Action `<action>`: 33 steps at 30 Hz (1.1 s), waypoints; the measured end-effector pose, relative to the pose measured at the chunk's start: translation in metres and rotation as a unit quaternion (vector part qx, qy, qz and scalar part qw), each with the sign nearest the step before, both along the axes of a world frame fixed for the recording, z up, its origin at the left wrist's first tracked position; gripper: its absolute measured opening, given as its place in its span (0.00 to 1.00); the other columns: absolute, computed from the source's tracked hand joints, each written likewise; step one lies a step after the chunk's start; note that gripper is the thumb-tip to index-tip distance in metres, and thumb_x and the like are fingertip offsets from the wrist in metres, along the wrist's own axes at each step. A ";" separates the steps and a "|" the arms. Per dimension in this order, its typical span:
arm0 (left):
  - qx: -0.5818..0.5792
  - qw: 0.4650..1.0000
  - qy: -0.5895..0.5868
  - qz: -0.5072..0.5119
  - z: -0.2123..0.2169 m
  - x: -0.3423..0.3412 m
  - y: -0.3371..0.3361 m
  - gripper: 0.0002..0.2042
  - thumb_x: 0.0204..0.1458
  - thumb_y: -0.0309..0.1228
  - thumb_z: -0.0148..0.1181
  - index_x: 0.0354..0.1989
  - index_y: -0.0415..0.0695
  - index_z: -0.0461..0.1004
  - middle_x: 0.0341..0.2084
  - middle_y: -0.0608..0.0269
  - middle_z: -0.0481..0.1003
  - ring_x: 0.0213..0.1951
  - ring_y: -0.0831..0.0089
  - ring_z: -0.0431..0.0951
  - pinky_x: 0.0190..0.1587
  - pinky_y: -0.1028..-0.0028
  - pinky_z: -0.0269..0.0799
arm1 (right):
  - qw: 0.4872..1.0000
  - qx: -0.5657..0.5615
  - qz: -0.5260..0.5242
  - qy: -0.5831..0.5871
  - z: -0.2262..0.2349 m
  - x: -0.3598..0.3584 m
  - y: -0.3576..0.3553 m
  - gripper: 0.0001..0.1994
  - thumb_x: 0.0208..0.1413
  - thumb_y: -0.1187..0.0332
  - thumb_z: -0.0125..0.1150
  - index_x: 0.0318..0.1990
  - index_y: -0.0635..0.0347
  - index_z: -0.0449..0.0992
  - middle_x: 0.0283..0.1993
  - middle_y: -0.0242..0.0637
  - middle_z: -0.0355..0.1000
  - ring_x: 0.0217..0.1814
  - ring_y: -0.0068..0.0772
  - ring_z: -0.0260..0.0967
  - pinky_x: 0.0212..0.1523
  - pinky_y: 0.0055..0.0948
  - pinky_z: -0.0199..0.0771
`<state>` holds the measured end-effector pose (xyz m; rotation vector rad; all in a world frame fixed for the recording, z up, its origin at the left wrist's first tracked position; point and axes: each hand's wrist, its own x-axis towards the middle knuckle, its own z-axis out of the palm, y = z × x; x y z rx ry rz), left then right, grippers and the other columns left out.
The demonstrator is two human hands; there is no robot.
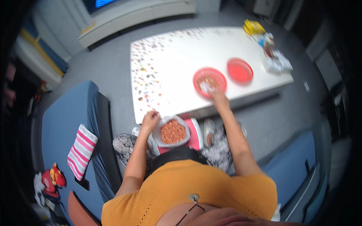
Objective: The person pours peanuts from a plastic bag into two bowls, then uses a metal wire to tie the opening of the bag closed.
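Note:
My left hand is at the table's near left corner, its fingers drawn together in a pinch; whatever they hold is too small to make out. Right beside it, a bag-lined container full of reddish-brown peanuts stands in front of my lap. My right hand reaches over the near rim of a red bowl, its fingers blurred. In that bowl lie light brown pieces and something whitish by the fingertips. A second red bowl stands to its right.
Small colourful bits are scattered along the left and far sides of the white table. At its right end are a yellow packet, a bottle and a white plastic bag. A blue sofa with a striped towel stands left.

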<state>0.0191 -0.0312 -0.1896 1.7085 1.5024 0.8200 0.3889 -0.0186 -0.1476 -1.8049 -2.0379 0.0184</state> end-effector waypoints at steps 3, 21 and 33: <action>-0.111 0.993 -0.024 -0.033 0.013 -0.005 -0.015 0.11 0.48 0.32 0.56 0.35 0.38 0.73 0.26 0.61 0.74 0.30 0.75 0.73 0.35 0.76 0.68 | 0.994 0.108 0.020 0.014 -0.007 0.008 -0.005 0.14 0.48 0.74 0.49 0.41 0.50 0.76 0.39 0.37 0.72 0.45 0.38 0.68 0.44 0.33 0.70; -0.086 0.992 -0.090 -0.010 0.008 0.006 -0.011 0.11 0.50 0.33 0.55 0.36 0.38 0.73 0.28 0.63 0.74 0.32 0.78 0.72 0.37 0.77 0.68 | 0.965 0.100 -0.238 -0.043 0.021 0.120 0.046 0.12 0.51 0.71 0.48 0.40 0.52 0.77 0.41 0.37 0.73 0.46 0.38 0.67 0.43 0.35 0.70; -0.061 0.993 -0.099 -0.006 0.008 0.001 -0.029 0.11 0.49 0.32 0.56 0.38 0.38 0.72 0.29 0.62 0.75 0.32 0.77 0.73 0.37 0.77 0.69 | 0.999 -0.010 0.043 -0.031 0.018 -0.021 0.028 0.17 0.49 0.66 0.56 0.48 0.51 0.71 0.47 0.38 0.69 0.53 0.39 0.61 0.52 0.43 0.59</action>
